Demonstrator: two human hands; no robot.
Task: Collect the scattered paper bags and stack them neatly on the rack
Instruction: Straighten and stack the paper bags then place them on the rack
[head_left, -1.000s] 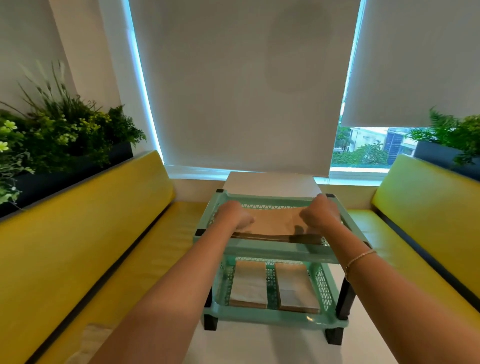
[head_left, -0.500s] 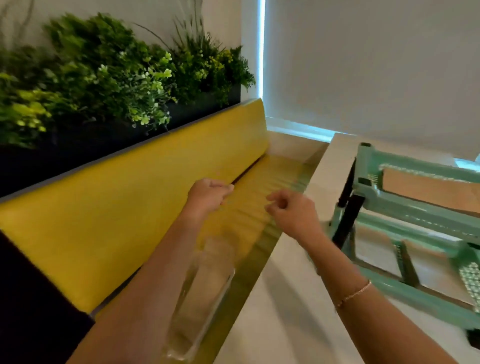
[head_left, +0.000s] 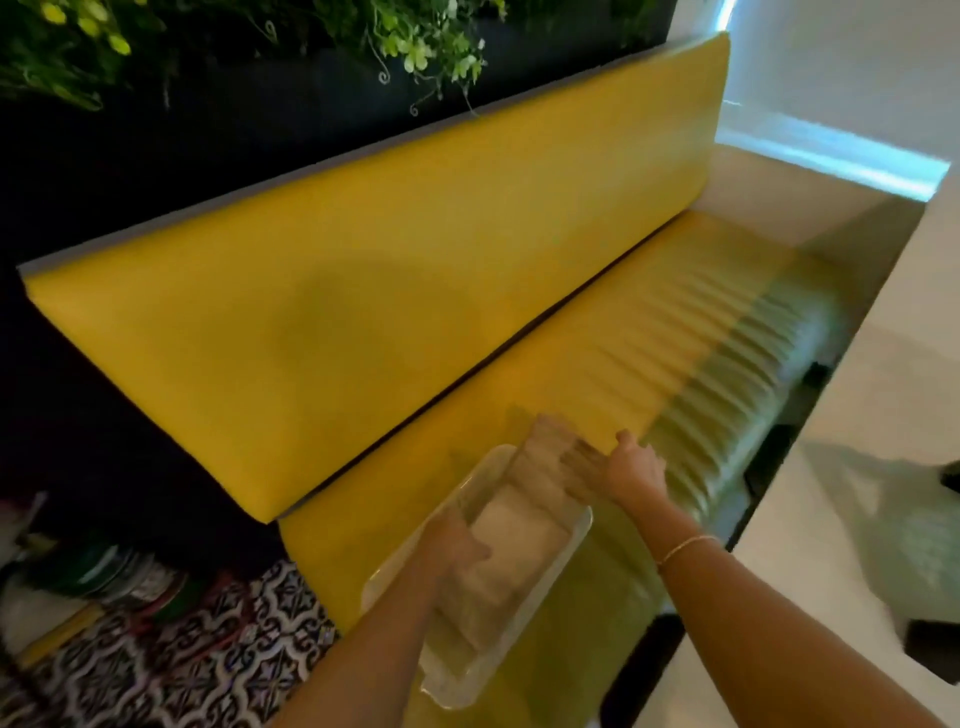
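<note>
A stack of pale brown paper bags (head_left: 519, 525) lies in a clear plastic tray (head_left: 577, 527) on the yellow bench seat (head_left: 597, 364). My left hand (head_left: 457, 540) reaches into the tray's left side and lies on the bags; blur hides whether its fingers grip them. At the far end of the stack, my right hand (head_left: 626, 467) touches the bags with its fingers stretched out and blurred. The rack is out of view.
The yellow backrest (head_left: 363, 270) runs along the left, with a dark planter of green plants (head_left: 415, 41) above it. A white table (head_left: 893, 405) fills the right side. A patterned floor and stacked dishes (head_left: 130, 577) show at lower left.
My view has swung left from the green rack down to the bench. Both hands left the rack's top shelf and moved down to the tray of bags.
</note>
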